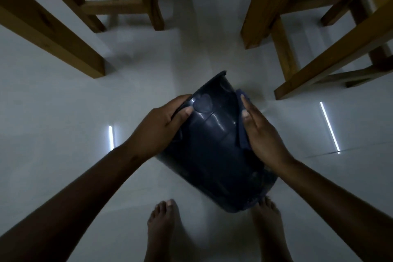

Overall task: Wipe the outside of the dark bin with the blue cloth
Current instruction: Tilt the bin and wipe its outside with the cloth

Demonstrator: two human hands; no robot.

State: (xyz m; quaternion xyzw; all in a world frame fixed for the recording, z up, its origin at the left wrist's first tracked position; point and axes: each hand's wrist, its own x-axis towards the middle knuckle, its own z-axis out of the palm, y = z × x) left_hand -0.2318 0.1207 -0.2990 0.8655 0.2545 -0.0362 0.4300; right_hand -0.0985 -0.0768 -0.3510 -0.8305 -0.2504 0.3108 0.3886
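Note:
The dark bin (214, 144) is held up over the floor, tilted, with its glossy side facing me. My left hand (163, 121) grips its left edge, thumb on the outer wall and fingers curled around the side. My right hand (259, 130) lies flat against the bin's right side and presses the blue cloth (241, 121) onto it. Only a narrow strip of the cloth shows along the palm; the rest is hidden under the hand.
Pale glossy floor tiles (63, 134) lie below, with bright light streaks. Wooden chair or table legs stand at the left (53, 34), back middle (148, 0) and right (319, 34). My bare feet (163, 229) are at the bottom, under the bin.

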